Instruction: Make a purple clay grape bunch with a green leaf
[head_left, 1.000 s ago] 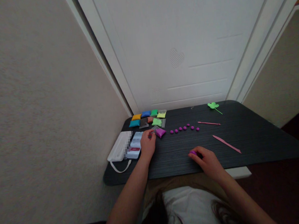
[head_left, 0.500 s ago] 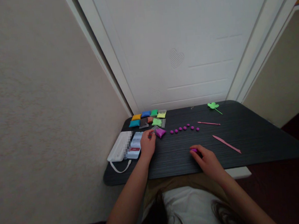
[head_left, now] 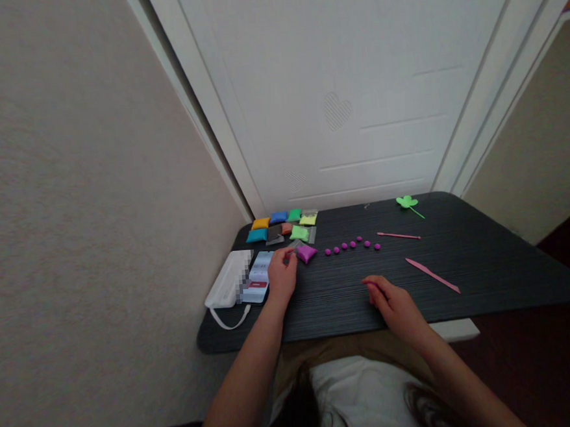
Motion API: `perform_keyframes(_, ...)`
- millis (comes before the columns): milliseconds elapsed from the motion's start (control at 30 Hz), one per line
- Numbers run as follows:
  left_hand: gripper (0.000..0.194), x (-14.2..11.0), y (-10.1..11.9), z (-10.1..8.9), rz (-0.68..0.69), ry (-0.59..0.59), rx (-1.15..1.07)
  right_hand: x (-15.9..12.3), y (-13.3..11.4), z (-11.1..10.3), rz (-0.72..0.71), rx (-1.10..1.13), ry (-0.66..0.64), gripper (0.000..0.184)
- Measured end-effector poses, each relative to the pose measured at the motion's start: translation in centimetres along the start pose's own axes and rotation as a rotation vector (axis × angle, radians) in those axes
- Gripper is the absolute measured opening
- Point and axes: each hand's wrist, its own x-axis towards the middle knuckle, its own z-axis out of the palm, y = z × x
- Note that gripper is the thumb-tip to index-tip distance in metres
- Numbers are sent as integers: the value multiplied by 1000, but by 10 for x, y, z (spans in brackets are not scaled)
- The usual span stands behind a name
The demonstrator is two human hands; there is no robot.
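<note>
My left hand [head_left: 282, 273] rests on the table with its fingers pinched at the clear edge of a small bag of purple clay [head_left: 307, 253]. Over the bare table nearer to me, my right hand [head_left: 387, 299] is closed around a small piece of purple clay, now almost wholly covered by the thumb and fingers. Several little purple clay balls [head_left: 344, 246] lie beyond it in a bent row, to the right of the bag. To that hand's right is a pink modelling knife [head_left: 432, 275], and farther back a thinner pink modelling tool [head_left: 398, 235].
Several bags of coloured clay, among them an orange bag [head_left: 261, 223] and a light green bag [head_left: 299, 232], sit at the back left. A phone [head_left: 258, 287] and a white case with a cable [head_left: 225, 286] lie left. A green clay clover [head_left: 406, 202] is back right on the dark table [head_left: 504, 276].
My right thumb and fingers have shifted over the purple clay piece, which showed between them before and is now mostly hidden. My left hand has stayed at the bag.
</note>
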Motion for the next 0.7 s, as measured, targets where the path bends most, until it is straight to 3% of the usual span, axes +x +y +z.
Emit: perform_keyframes(700, 21, 0, 3, -2, -9, -8, -16, -1, 0, 0, 30, -15, 19, 31)
